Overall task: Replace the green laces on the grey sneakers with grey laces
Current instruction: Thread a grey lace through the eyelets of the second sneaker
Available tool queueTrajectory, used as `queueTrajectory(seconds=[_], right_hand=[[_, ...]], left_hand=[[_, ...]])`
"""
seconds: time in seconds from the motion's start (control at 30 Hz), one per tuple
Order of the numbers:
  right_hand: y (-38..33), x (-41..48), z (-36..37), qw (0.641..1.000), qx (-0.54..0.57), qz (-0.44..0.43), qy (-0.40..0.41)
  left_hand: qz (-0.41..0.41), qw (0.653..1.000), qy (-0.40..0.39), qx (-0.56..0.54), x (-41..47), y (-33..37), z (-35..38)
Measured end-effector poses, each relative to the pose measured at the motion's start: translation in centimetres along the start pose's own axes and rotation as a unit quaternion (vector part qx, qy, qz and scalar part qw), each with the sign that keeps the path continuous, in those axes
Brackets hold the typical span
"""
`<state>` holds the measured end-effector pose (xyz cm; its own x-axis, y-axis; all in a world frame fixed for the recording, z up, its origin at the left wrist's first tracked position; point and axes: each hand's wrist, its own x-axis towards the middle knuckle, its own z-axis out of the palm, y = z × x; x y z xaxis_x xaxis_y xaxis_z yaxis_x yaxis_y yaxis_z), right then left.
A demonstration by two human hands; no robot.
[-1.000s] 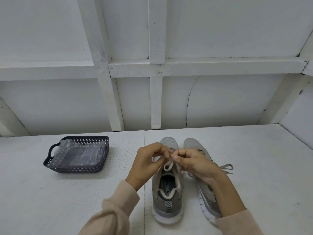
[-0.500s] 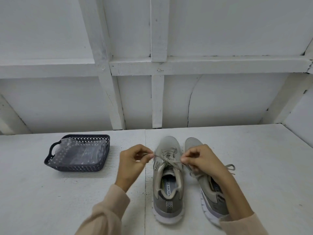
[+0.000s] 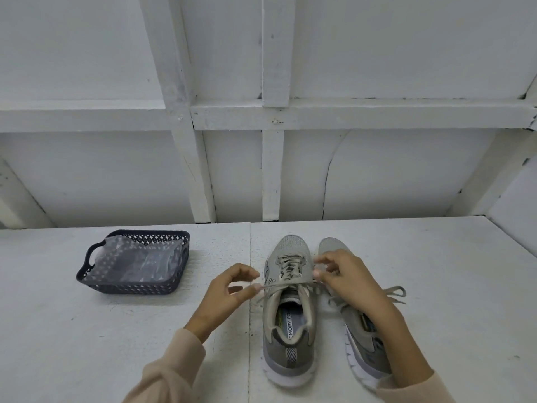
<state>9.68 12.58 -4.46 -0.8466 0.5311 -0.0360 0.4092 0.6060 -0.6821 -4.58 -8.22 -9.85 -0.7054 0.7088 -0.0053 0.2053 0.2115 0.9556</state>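
Observation:
Two grey sneakers stand side by side on the white table, toes pointing away from me. The left sneaker (image 3: 287, 359) has a grey lace (image 3: 290, 284) threaded through its eyelets. One stretch of that lace runs taut across the top of the tongue between my hands. My left hand (image 3: 229, 292) pinches its left end beside the shoe. My right hand (image 3: 345, 277) pinches the other end above the right sneaker (image 3: 363, 344) and hides that shoe's front. A grey lace loop (image 3: 395, 292) of the right sneaker sticks out behind my right wrist.
A dark blue perforated basket (image 3: 130, 287) with a handle sits on the table to the left, holding a clear plastic bag (image 3: 139, 257). A white panelled wall with beams rises right behind the table.
My hands were together over the left sneaker's tongue. They have moved apart sideways, drawing the grey lace tight across the shoe.

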Motion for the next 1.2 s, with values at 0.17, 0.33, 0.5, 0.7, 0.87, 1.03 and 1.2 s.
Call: queueTrajectory(seconds=[0.17, 0.33, 0.5, 0.7, 0.87, 1.03, 1.2], right_hand=[[-0.9, -1.4, 2.8, 0.985, 0.115, 0.019, -0.124], [-0.5, -1.8, 5.6, 0.988, 0.109, 0.025, -0.11], [0.0, -1.6, 5.4, 0.985, 0.126, 0.012, -0.12], [-0.3, -1.9, 5.0, 0.985, 0.126, 0.0, -0.116], [0.2, -3.7, 0.4, 0.968, 0.25, -0.015, 0.016], [3.3, -6.0, -4.5, 0.952, 0.265, 0.016, 0.154], [6.0, -8.2, -3.8, 0.962, 0.239, 0.11, 0.079]], left_hand=[[-0.032, 0.995, -0.091, 0.01, -0.6, 1.2, 3.4], [-0.073, 0.997, -0.04, 0.001, -1.0, 1.4, 7.0], [-0.084, 0.996, -0.023, -0.003, -1.1, 1.3, 7.5], [-0.094, 0.995, -0.014, -0.034, -1.3, 1.7, 7.2], [-0.118, 0.989, -0.009, -0.091, -1.6, 1.6, 6.2], [-0.124, 0.986, -0.003, -0.113, -2.3, 1.7, 6.5], [-0.112, 0.986, 0.016, -0.122, -3.4, 1.8, 7.4]])
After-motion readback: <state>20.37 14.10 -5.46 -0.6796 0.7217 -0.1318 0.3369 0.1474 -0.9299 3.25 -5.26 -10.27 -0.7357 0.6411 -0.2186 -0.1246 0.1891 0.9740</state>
